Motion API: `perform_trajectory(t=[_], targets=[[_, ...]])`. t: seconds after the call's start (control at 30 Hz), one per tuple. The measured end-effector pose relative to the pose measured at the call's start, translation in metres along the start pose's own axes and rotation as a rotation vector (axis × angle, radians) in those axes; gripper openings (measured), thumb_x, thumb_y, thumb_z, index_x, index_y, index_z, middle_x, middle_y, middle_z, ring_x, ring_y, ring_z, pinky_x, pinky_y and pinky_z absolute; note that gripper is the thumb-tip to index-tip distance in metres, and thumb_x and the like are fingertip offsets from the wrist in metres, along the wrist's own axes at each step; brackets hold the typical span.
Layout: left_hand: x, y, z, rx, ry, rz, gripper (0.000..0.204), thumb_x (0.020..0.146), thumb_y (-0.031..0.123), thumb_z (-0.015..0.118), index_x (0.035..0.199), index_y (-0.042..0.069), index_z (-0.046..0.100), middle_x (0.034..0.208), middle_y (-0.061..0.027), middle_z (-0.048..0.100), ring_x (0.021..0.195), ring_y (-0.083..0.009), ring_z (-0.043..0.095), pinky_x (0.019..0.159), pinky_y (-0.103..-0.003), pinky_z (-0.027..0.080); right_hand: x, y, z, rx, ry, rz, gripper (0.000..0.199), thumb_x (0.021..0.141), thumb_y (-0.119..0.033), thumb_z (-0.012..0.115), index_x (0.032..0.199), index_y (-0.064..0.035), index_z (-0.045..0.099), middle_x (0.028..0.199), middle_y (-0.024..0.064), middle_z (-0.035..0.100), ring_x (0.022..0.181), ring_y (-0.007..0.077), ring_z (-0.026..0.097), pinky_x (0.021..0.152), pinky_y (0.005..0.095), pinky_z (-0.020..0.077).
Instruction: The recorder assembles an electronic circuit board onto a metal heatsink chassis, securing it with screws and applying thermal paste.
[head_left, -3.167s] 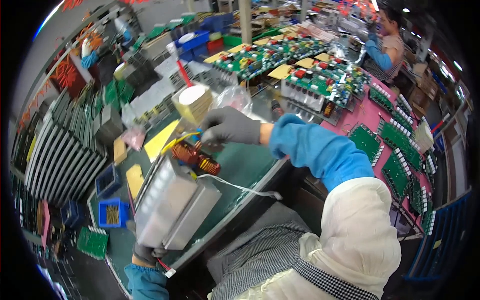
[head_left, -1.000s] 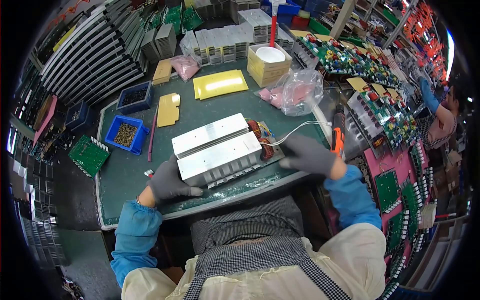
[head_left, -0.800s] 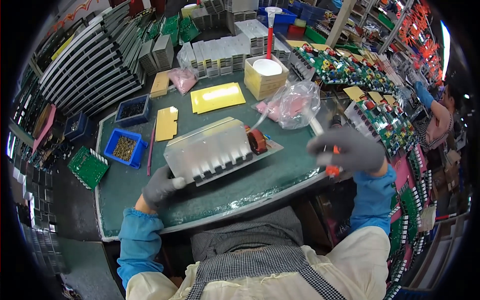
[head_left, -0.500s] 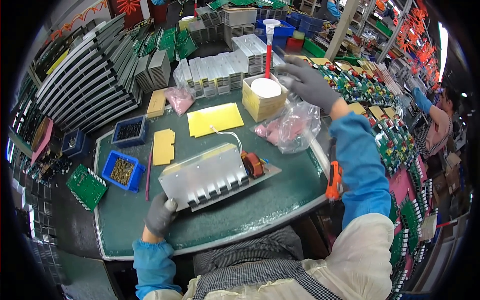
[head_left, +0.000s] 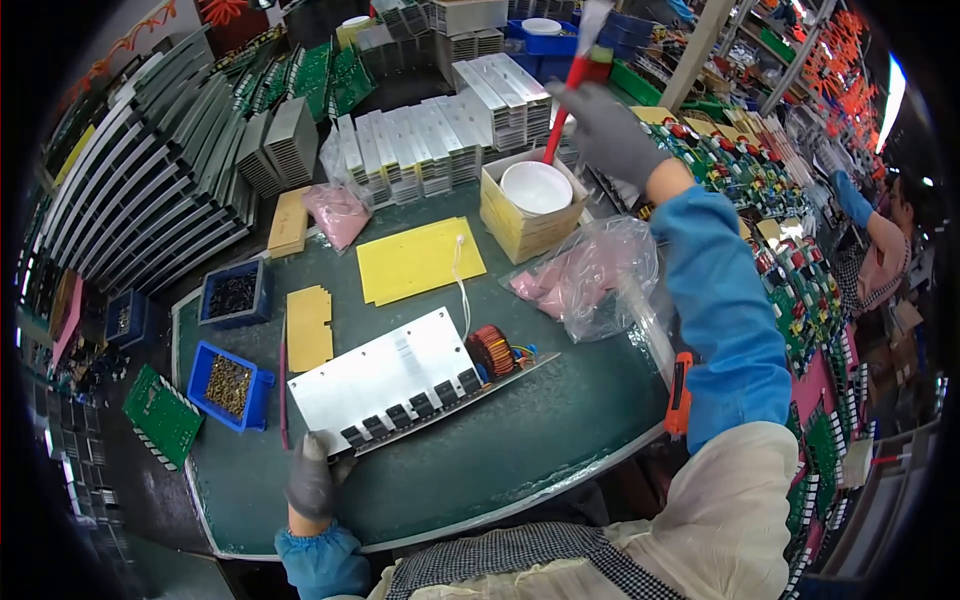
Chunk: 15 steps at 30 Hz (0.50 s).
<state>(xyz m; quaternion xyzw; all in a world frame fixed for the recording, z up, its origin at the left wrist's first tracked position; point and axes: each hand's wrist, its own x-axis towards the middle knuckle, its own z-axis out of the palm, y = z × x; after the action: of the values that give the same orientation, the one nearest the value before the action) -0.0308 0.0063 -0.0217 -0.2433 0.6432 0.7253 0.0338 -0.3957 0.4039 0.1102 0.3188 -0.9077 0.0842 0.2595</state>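
My left hand [head_left: 312, 485], in a grey glove, grips the near left corner of a metal heatsink plate [head_left: 385, 375]. Black components line the plate's lower edge, and a copper-wound coil [head_left: 490, 350] sits at its right end. A white cable [head_left: 462, 290] rises from behind it. My right hand [head_left: 615, 135], also gloved, is closed around a red-handled brush [head_left: 568, 110], whose pale bristle end points up. The brush leans over a cardboard box [head_left: 520, 230] holding a white round tub [head_left: 537, 188]; its lower end is by the tub's back rim.
Yellow sheets [head_left: 420, 262], a clear bag with pink contents [head_left: 590, 285] and a blue bin of brass-coloured screws [head_left: 228, 385] lie on the green mat. An orange-handled tool [head_left: 680, 395] is at the right edge. Stacked metal plates [head_left: 420, 145] stand behind; a person [head_left: 880, 230] works at right.
My right hand has come to the brush and grasped it, and the brush now tilts rightward. My left hand has lowered slightly, with the heatsink plate tipped flatter.
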Motion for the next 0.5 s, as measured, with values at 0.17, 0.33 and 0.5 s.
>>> perform_trajectory(t=[0.17, 0.33, 0.5], targets=[[0.000, -0.010, -0.018, 0.124, -0.088, 0.015, 0.089, 0.085, 0.075, 0.052, 0.143, 0.008, 0.043, 0.122, -0.0077, 0.061, 0.099, -0.0170, 0.062, 0.071, -0.025, 0.053, -0.011, -0.010, -0.090, -0.238, 0.365, -0.082, 0.060, 0.081, 0.006, 0.064, 0.135, -0.0150, 0.052, 0.111, 0.0155, 0.060, 0.099, 0.0314, 0.062, 0.085, 0.0393, 0.0513], [-0.003, -0.011, -0.019, 0.160, -0.069, 0.014, 0.088, 0.088, 0.076, 0.045, 0.139, 0.005, 0.046, 0.116, -0.0090, 0.064, 0.093, -0.0176, 0.064, 0.069, -0.024, 0.053, -0.039, -0.042, -0.116, 0.652, 0.143, -0.038, 0.035, 0.087, -0.022, 0.073, 0.118, -0.0083, 0.065, 0.103, 0.0103, 0.070, 0.089, 0.0166, 0.067, 0.076, 0.0293, 0.0526], [-0.006, -0.002, -0.003, 0.141, -0.026, 0.037, 0.081, 0.088, 0.075, 0.048, 0.123, 0.002, 0.053, 0.102, -0.0087, 0.063, 0.083, -0.0162, 0.061, 0.064, -0.025, 0.049, -0.030, -0.072, -0.081, 0.652, -0.176, 0.238, 0.026, 0.087, -0.028, 0.071, 0.099, -0.0050, 0.073, 0.085, 0.0071, 0.071, 0.082, 0.0143, 0.066, 0.073, 0.0281, 0.0519]])
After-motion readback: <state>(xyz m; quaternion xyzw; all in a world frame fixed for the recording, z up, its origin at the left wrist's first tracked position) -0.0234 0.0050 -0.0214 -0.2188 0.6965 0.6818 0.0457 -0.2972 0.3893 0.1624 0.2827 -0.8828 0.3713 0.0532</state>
